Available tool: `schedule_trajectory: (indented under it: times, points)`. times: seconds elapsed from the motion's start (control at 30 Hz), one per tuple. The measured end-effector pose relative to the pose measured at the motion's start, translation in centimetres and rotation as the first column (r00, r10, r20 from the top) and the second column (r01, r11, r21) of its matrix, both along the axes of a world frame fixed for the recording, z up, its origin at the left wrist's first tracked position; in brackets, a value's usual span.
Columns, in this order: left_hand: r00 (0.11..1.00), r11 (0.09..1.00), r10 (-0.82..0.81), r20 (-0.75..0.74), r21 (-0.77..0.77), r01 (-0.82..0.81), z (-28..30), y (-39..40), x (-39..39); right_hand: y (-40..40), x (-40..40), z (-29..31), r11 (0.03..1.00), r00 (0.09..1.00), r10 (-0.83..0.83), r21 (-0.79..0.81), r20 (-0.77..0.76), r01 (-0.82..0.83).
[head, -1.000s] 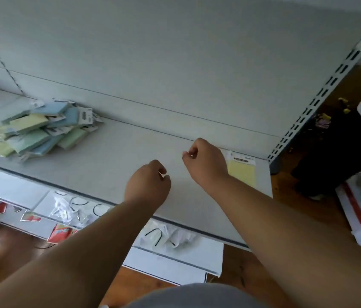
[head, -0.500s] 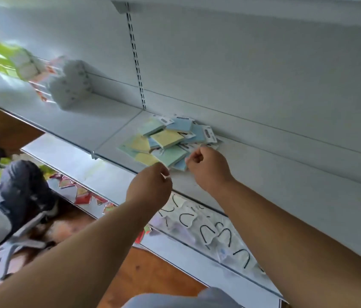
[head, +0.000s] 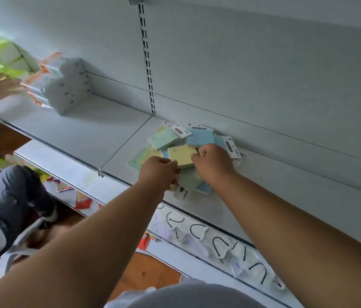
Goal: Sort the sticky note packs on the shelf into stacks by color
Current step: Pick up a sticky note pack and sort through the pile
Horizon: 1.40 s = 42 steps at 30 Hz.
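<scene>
The loose heap of pastel sticky note packs [head: 175, 147] lies on the pale grey metal shelf [head: 99, 134], against its back panel and just right of the slotted upright. Both hands cover the heap's near side. The left hand [head: 157, 172] and right hand [head: 214, 162] pinch opposite edges of the top yellow sticky note pack [head: 181, 155]. Bare shelf stretches away on both sides.

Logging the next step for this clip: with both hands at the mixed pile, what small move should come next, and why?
Probably lift the yellow pack clear. It lies on top of the unsorted pile, and the left hand and right hand both meet its edges, though a closed grip cannot be confirmed.
</scene>
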<state>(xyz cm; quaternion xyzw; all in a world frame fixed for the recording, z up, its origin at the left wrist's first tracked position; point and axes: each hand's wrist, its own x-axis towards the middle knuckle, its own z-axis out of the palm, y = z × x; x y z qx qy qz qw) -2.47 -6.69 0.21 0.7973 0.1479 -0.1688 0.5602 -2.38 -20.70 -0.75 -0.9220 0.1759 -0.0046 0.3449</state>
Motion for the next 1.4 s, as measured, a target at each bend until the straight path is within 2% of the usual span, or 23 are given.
schedule_trajectory:
  times: [0.07,0.13,0.27,0.33,0.4,0.47,0.57,0.7,0.77,0.83,0.9,1.0,1.13,1.3,1.4]
  points:
    - [1.000,1.000,0.002,0.003,-0.016,-0.002,-0.3,0.9,0.4,0.5,-0.2,0.0,0.982,0.995,-0.100,0.161,-0.008,0.100]
    - [0.999,0.996,-0.001,0.032,-0.087,0.004,-0.5,1.5,0.5,0.8,-1.0,-0.1,0.918,0.963,-0.270,0.304,0.005,0.256]
    - [0.999,0.952,-0.015,0.044,-0.304,0.028,-0.8,1.4,-0.6,1.2,-4.8,-0.5,0.778,0.826,-0.563,0.354,0.029,0.519]
    - [0.993,0.925,-0.105,0.047,-0.362,0.115,-1.2,0.7,-1.7,1.7,-6.7,-0.2,0.653,0.769,-0.637,0.497,-0.048,0.572]
    - [0.976,0.904,-0.210,0.057,-0.369,0.216,-1.4,-0.1,-3.4,1.9,-8.9,0.2,0.478,0.707,-0.693,0.646,-0.138,0.595]
    - [0.950,0.859,-0.306,0.066,-0.411,0.305,-1.6,-1.3,-4.8,1.3,-10.9,1.0,0.403,0.657,-0.745,0.709,-0.114,0.579]
    - [0.883,0.791,-0.457,0.109,-0.405,0.459,-0.8,-3.9,-5.7,-0.9,-13.3,2.1,0.422,0.590,-0.807,0.706,0.007,0.569]
    - [0.880,0.770,-0.470,0.069,-0.456,0.447,-0.1,-7.8,-6.9,-5.1,-17.1,2.5,0.497,0.608,-0.787,0.689,0.103,0.527]
    - [0.825,0.734,-0.561,0.064,-0.423,0.532,-0.6,-10.2,-7.9,-7.6,-19.6,2.4,0.453,0.558,-0.824,0.705,0.098,0.546]
    - [0.748,0.684,-0.660,0.068,-0.357,0.636,-1.3,-13.3,-9.7,-10.6,-22.1,2.0,0.382,0.460,-0.882,0.721,0.098,0.579]
    - [0.685,0.642,-0.725,0.074,-0.289,0.710,-1.7,-16.8,-11.9,-14.1,-24.3,1.3,0.354,0.391,-0.913,0.704,0.118,0.616]
    - [0.624,0.604,-0.774,0.107,-0.169,0.779,-1.9,-22.6,-15.4,-20.6,-27.6,0.5,0.349,0.367,-0.922,0.675,0.123,0.650]
    - [0.590,0.593,-0.799,0.117,-0.018,0.805,-1.8,-30.3,-20.2,-29.6,-31.7,0.4,0.363,0.405,-0.910,0.638,0.086,0.679]
    - [0.693,0.703,-0.706,0.143,0.031,0.710,-1.1,-38.9,-23.5,-38.6,-33.4,0.6,0.567,0.550,-0.818,0.388,0.165,0.727]
    - [0.667,0.686,-0.727,0.162,0.190,0.702,-1.4,-41.8,-24.4,-42.1,-32.7,0.0,0.664,0.644,-0.747,0.222,0.165,0.714]
